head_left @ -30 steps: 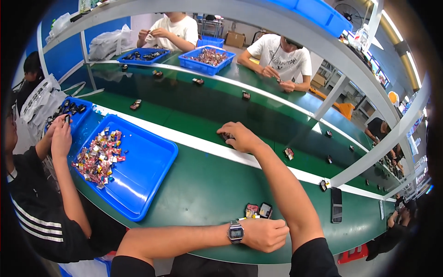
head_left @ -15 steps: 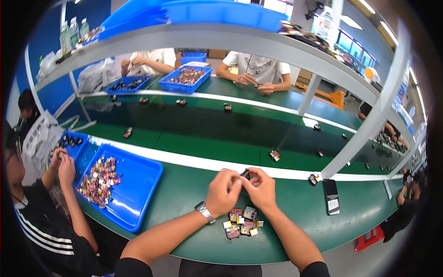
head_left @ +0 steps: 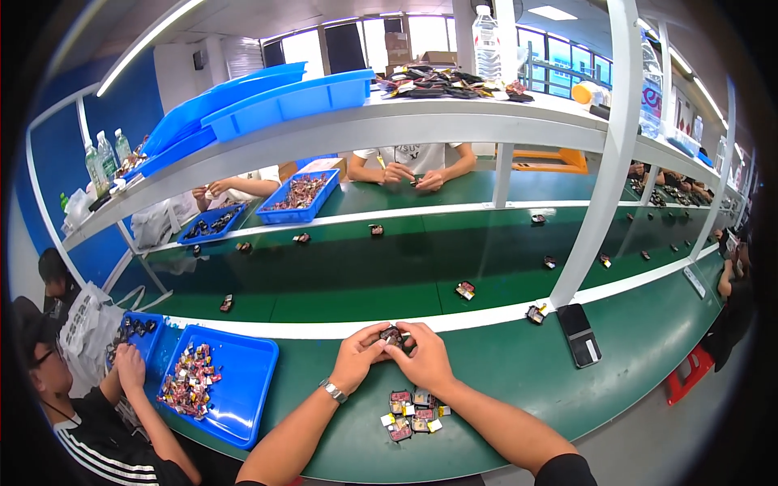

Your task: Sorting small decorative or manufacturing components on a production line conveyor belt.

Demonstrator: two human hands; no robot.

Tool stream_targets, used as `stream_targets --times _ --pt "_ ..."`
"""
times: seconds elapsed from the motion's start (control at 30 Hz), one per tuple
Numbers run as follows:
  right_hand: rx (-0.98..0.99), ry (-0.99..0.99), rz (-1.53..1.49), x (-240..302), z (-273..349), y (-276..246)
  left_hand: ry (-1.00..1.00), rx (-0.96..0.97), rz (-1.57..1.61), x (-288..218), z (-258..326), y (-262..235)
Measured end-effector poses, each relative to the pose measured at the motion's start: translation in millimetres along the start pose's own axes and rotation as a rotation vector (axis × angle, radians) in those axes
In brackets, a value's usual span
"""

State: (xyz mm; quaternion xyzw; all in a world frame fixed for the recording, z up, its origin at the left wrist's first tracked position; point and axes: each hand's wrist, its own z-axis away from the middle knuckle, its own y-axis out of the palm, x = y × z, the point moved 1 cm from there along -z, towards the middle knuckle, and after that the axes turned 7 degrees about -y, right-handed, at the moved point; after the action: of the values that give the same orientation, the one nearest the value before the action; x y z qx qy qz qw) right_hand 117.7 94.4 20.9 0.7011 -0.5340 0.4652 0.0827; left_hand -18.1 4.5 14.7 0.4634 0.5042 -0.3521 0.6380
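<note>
My left hand (head_left: pixel 357 364) and my right hand (head_left: pixel 423 360) meet over the green table (head_left: pixel 519 373) and both pinch one small dark part (head_left: pixel 392 335) between their fingertips. A watch sits on my left wrist. Just below my hands lies a small heap of red, black and white small parts (head_left: pixel 412 412) near the table's front edge. Fingers hide most of the held part.
A blue tray (head_left: pixel 247 389) with several colourful parts lies left of me; a person beside it works at another tray. A black phone (head_left: pixel 579 334) lies to the right. Small parts ride the green belt (head_left: pixel 348 275). Across it sit other people with blue trays (head_left: pixel 300 197).
A second ago my right hand reached out to the belt and my left rested by the heap. Both hands have since come together on a small part. The view has tilted up.
</note>
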Motion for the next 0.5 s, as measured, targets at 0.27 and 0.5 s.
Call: stream_targets --times 0.27,0.5 --pt "-0.003 -0.301 0.185 1 -3 -4 -0.054 0.038 0.083 3 -3 -8" --pt "0.028 -0.391 0.273 16 -2 -5 -0.145 0.028 0.069 1 -2 -11"
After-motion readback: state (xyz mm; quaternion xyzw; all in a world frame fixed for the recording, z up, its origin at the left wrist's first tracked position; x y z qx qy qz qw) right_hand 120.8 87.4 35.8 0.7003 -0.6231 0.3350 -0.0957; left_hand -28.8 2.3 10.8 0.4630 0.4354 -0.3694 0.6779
